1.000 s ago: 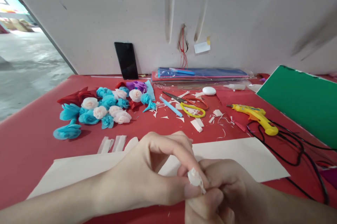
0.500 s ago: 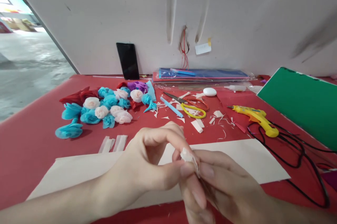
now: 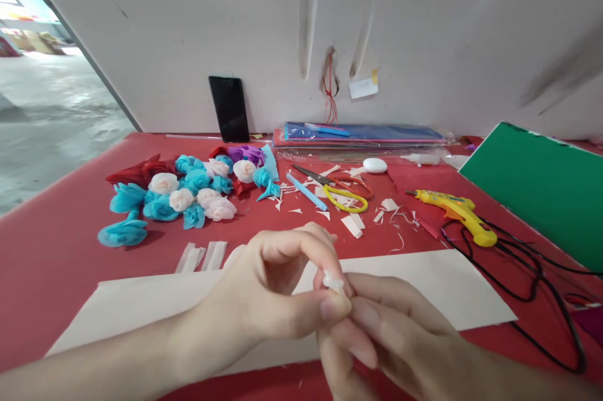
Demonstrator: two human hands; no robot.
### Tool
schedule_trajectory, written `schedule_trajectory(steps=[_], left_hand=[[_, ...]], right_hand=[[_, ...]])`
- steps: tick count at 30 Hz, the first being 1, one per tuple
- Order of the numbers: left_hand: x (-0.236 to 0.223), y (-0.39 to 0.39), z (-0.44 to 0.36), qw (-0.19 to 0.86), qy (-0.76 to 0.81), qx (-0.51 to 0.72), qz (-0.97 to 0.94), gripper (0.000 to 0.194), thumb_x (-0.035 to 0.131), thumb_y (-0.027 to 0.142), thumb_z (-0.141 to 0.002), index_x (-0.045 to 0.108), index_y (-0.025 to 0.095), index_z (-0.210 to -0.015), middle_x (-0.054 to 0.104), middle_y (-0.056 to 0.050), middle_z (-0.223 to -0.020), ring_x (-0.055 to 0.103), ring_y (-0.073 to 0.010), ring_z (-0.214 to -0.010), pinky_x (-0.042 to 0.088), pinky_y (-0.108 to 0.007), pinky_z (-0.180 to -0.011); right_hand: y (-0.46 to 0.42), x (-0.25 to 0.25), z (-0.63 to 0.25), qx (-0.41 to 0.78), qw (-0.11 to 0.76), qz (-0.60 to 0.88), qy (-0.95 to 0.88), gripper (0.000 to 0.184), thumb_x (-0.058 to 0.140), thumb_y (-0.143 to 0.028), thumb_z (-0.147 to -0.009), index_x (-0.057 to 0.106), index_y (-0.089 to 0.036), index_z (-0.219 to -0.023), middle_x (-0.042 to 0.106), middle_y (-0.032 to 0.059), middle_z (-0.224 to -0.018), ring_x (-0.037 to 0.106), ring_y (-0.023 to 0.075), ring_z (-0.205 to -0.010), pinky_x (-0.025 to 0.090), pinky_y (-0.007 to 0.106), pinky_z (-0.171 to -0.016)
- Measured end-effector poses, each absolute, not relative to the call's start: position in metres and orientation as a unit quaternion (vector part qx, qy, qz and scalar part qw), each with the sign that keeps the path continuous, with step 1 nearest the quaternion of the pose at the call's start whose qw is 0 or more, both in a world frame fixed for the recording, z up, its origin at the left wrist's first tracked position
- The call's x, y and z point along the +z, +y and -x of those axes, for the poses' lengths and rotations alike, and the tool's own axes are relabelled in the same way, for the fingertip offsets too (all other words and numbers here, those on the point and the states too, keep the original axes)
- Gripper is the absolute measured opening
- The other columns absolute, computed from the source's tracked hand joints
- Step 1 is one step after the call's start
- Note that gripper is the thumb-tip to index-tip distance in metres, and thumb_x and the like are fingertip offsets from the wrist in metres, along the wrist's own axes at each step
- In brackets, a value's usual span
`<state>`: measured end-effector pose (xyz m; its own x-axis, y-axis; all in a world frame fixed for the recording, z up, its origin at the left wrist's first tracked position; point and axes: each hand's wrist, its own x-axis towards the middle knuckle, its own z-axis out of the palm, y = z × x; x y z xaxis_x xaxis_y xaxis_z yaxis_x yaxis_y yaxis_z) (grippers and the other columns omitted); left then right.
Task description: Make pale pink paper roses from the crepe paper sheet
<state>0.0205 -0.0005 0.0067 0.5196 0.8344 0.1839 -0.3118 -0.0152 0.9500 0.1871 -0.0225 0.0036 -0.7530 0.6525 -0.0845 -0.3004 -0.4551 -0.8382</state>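
Between my two hands is a small rolled piece of pale crepe paper (image 3: 333, 281), its top sticking out above the fingertips. My left hand (image 3: 277, 288) pinches it between thumb and index finger. From the other side, my right hand (image 3: 400, 319) closes its fingertips round the lower part, which is mostly hidden. Both hands are above a long cream paper sheet (image 3: 414, 281) on the red table. Two pale paper strips (image 3: 215, 256) lie just past my left wrist. Farther left is a group of crepe paper flowers (image 3: 195, 181) in blue, pale pink, red and purple.
Scissors (image 3: 346, 197) with red and yellow handles, a light blue pen (image 3: 307, 192) and paper scraps (image 3: 353, 225) lie ahead. At right are a yellow glue gun (image 3: 459, 215) with a black cord and a green board (image 3: 541, 193). A phone (image 3: 229, 109) leans on the wall.
My fingers have shifted slightly around the crepe paper. Less of it shows now above my left thumb, and my right fingertips have closed in nearer to the left thumb.
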Motion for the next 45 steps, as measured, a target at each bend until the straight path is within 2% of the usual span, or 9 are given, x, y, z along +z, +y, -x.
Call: schedule_trajectory(steps=[4, 9, 16, 20, 24, 28, 34, 41, 45], left_hand=[[0.006, 0.002, -0.019, 0.666, 0.226, 0.423, -0.571, 0.018, 0.079, 0.029, -0.074, 0.066, 0.020, -0.065, 0.053, 0.003, -0.064, 0.045, -0.0116, -0.066, 0.039, -0.022, -0.063], [0.008, 0.003, -0.019, 0.667, 0.225, 0.424, -0.570, 0.016, 0.080, 0.028, -0.074, 0.068, 0.021, -0.067, 0.052, 0.005, -0.064, 0.046, -0.0107, -0.066, 0.038, -0.022, -0.063], [0.006, -0.003, -0.019, 0.701, 0.213, 0.406, -0.546, 0.013, 0.074, 0.027, -0.081, 0.064, 0.020, -0.076, 0.055, 0.007, -0.059, 0.063, -0.0110, -0.056, 0.046, -0.028, -0.071], [0.006, -0.005, -0.020, 0.638, 0.256, 0.451, -0.569, 0.014, 0.073, 0.010, -0.075, 0.065, 0.019, -0.070, 0.055, 0.008, -0.068, 0.054, -0.0032, -0.054, 0.047, -0.019, -0.070], [0.004, -0.008, -0.020, 0.630, 0.245, 0.462, -0.574, 0.014, 0.070, 0.010, -0.079, 0.065, 0.021, -0.073, 0.055, 0.007, -0.070, 0.058, -0.0049, -0.061, 0.049, -0.017, -0.067], [0.004, -0.009, -0.019, 0.641, 0.241, 0.469, -0.558, 0.011, 0.074, 0.013, -0.080, 0.069, 0.022, -0.076, 0.058, 0.008, -0.071, 0.064, -0.0056, -0.064, 0.050, -0.018, -0.068], [0.002, -0.007, -0.018, 0.688, 0.233, 0.432, -0.535, 0.006, 0.069, 0.020, -0.087, 0.070, 0.026, -0.084, 0.073, 0.010, -0.064, 0.073, -0.0108, -0.059, 0.044, -0.030, -0.098], [0.000, -0.006, -0.018, 0.749, 0.199, 0.408, -0.483, 0.005, 0.072, 0.018, -0.084, 0.070, 0.023, -0.082, 0.067, 0.006, -0.063, 0.072, -0.0146, -0.058, 0.057, -0.025, -0.062], [0.003, -0.007, -0.013, 0.693, 0.224, 0.431, -0.532, 0.009, 0.078, 0.017, -0.076, 0.073, 0.024, -0.075, 0.058, 0.006, -0.069, 0.066, -0.0093, -0.060, 0.056, -0.024, -0.065]], right_hand=[[-0.018, -0.007, -0.185, 0.885, 0.276, 0.102, -0.361, 0.032, 0.045, -0.031, -0.098, 0.049, -0.015, -0.070, 0.048, -0.0021, -0.057, 0.044, 0.0059, -0.048, 0.038, 0.016, -0.048], [-0.017, -0.004, -0.190, 0.834, 0.309, 0.151, -0.432, 0.030, 0.046, -0.027, -0.096, 0.058, -0.010, -0.074, 0.055, 0.0026, -0.066, 0.050, 0.0068, -0.053, 0.042, 0.019, -0.056], [-0.016, 0.026, -0.194, 0.665, 0.255, 0.279, -0.644, 0.026, 0.038, -0.019, -0.095, 0.051, -0.018, -0.073, 0.051, 0.0001, -0.070, 0.048, 0.0098, -0.064, 0.043, 0.021, -0.063], [-0.015, 0.030, -0.193, 0.517, 0.272, 0.306, -0.752, 0.022, 0.043, -0.021, -0.090, 0.049, -0.022, -0.069, 0.054, 0.0022, -0.069, 0.051, 0.0153, -0.064, 0.044, 0.027, -0.063], [-0.020, 0.029, -0.194, 0.417, 0.272, 0.335, -0.800, 0.027, 0.039, -0.031, -0.093, 0.055, -0.023, -0.073, 0.054, 0.0049, -0.066, 0.050, 0.0198, -0.062, 0.046, 0.033, -0.067], [-0.021, 0.033, -0.196, 0.428, 0.273, 0.338, -0.792, 0.033, 0.042, -0.045, -0.094, 0.060, -0.023, -0.077, 0.057, 0.0075, -0.071, 0.054, 0.0227, -0.071, 0.047, 0.037, -0.076], [-0.018, 0.031, -0.191, 0.555, 0.262, 0.330, -0.718, 0.041, 0.035, -0.042, -0.098, 0.066, -0.022, -0.078, 0.055, 0.0036, -0.063, 0.055, 0.0180, -0.061, 0.050, 0.030, -0.063], [-0.017, 0.030, -0.191, 0.580, 0.258, 0.320, -0.703, 0.039, 0.040, -0.038, -0.096, 0.066, -0.022, -0.072, 0.059, 0.0051, -0.064, 0.058, 0.0181, -0.062, 0.053, 0.030, -0.064], [-0.016, 0.025, -0.193, 0.458, 0.313, 0.294, -0.778, 0.028, 0.041, -0.023, -0.092, 0.060, -0.021, -0.072, 0.063, 0.0056, -0.069, 0.060, 0.0164, -0.063, 0.052, 0.026, -0.064]])
